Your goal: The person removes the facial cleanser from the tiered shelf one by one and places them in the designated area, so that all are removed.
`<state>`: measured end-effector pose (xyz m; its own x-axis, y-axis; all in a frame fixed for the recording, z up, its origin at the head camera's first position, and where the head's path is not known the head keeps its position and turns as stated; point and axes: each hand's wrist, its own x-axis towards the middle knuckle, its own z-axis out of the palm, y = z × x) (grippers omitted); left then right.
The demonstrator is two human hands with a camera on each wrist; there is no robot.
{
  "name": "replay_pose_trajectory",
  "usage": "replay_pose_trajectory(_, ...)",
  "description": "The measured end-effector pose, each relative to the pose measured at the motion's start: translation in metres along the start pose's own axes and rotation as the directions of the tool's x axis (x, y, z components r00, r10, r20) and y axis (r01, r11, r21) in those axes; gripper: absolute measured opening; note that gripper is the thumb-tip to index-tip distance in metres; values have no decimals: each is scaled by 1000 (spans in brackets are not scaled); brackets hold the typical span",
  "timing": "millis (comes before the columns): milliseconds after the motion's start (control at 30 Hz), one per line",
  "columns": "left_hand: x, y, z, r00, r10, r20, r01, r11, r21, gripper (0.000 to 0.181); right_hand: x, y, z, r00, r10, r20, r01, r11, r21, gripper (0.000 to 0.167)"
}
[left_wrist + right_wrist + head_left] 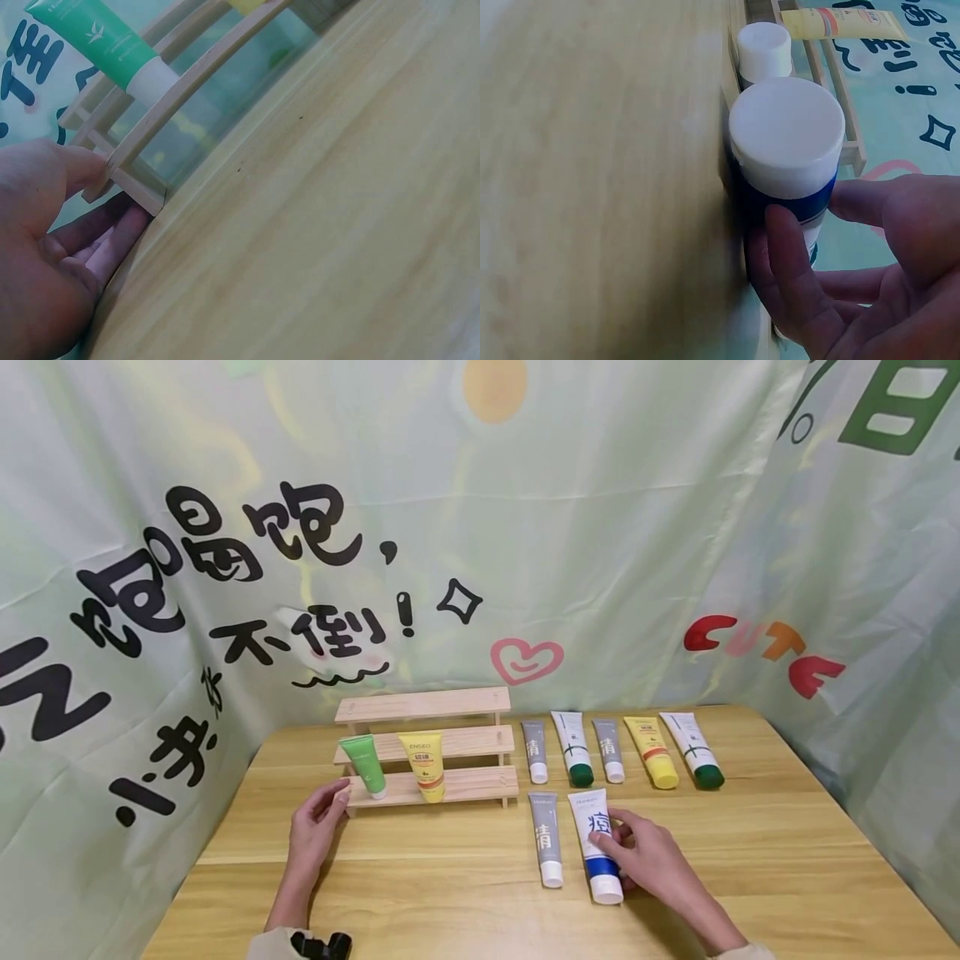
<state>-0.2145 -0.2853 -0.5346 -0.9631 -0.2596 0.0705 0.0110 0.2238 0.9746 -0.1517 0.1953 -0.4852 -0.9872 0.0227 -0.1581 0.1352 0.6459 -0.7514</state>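
My right hand point(651, 853) grips a white squeeze tube point(590, 817) with a blue band and white cap, thumb across its front, fingers at its right side. In the right wrist view the cap point(787, 124) faces the camera. My left hand point(318, 822) holds the left end of a three-tier wooden display rack point(472, 785); the left wrist view has the thumb on the lowest shelf's end and fingers beneath. On that shelf a green tube point(363, 763) leans back, cap down, and a yellow tube point(424, 764) stands to its right.
Beside the held tube lies a grey tube point(546, 831). Behind it is a row of several tubes, among them a green-capped white tube point(572, 739) and a yellow tube point(649, 747). A printed curtain point(615, 568) hangs behind the wooden table point(420, 893).
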Motion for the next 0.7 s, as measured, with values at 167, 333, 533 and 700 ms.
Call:
replay_pose_trajectory(167,-1,-1,1,1000,22,-5,-22,1000,16,40,2,2,1,1000,18,15,-17,1000,-14,68)
replay_pose_trajectory(333,0,-2,0,1000,29,-8,-29,1000,5,38,4,4,3,997,44,59,-46,998,31,71)
replay_pose_trajectory(533,-2,1,-1,1000,12,2,-12,1000,-17,36,5,6,2,997,31,78,-35,998,50,69)
replay_pose_trajectory(700,-2,2,-1,1000,-3,1,3,1000,-20,35,4,5,-1,996,32,86,-35,999,38,67)
